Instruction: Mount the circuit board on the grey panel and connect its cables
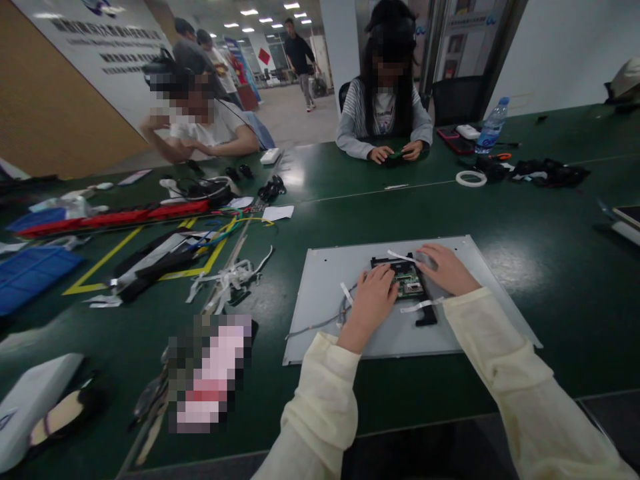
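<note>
A black plastic frame (pixel 427 313) with a green circuit board (pixel 411 285) lies on a pale grey panel (pixel 323 280). My left hand (pixel 374 299) rests over the left part of the frame and board, fingers stretched out flat. At the frame's upper right corner, my right hand (pixel 447 268) has its thumb and fingers around the end of a white tape strip (pixel 400 256). Below the board, another white strip (pixel 420 305) crosses the frame. A grey cable (pixel 317 327) runs out leftward from under my left hand, beside a short white strip (pixel 346 293).
Tangled white strips (pixel 233 280) and a phone-like object (pixel 215 373), blurred out, lie left of the panel. Further left are a blue tray (pixel 35 273) and a white box (pixel 40 400). A tape roll (pixel 471 179) and bottle (pixel 493 127) stand far right. Two people sit opposite.
</note>
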### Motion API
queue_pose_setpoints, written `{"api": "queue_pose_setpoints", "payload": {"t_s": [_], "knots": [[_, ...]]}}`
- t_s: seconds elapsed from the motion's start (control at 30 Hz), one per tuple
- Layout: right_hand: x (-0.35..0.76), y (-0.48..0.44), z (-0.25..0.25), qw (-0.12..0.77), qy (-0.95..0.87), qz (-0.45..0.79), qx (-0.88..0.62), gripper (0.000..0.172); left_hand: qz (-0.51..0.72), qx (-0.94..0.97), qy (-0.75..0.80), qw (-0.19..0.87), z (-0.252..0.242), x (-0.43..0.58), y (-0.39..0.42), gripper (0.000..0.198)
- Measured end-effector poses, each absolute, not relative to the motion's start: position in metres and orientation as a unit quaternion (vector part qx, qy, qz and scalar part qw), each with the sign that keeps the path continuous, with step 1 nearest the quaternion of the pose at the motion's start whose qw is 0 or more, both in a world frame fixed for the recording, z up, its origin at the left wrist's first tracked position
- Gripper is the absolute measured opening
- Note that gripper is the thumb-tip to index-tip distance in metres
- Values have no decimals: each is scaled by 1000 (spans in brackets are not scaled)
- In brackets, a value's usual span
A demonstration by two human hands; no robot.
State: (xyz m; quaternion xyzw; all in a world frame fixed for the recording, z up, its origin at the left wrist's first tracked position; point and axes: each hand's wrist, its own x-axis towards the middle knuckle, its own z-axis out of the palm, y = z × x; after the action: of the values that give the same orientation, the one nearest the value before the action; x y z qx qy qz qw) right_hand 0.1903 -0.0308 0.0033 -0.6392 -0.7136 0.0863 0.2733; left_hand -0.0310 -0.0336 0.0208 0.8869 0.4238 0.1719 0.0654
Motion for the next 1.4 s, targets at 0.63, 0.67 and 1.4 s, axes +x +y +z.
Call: {"api": "queue_pose_setpoints", "payload": {"t_s": [0.63,0.67,1.4], "knots": [[157,-132,21,74,-847,132,-509,77,256,838,478,66,45,-37,-35,18],[157,-132,20,74,-845,129,-513,77,263,836,478,65,45,-37,-35,18],[206,-80,-19,119,-555,23,-823,79,291,830,470,72,44,-41,-37,17]]}}
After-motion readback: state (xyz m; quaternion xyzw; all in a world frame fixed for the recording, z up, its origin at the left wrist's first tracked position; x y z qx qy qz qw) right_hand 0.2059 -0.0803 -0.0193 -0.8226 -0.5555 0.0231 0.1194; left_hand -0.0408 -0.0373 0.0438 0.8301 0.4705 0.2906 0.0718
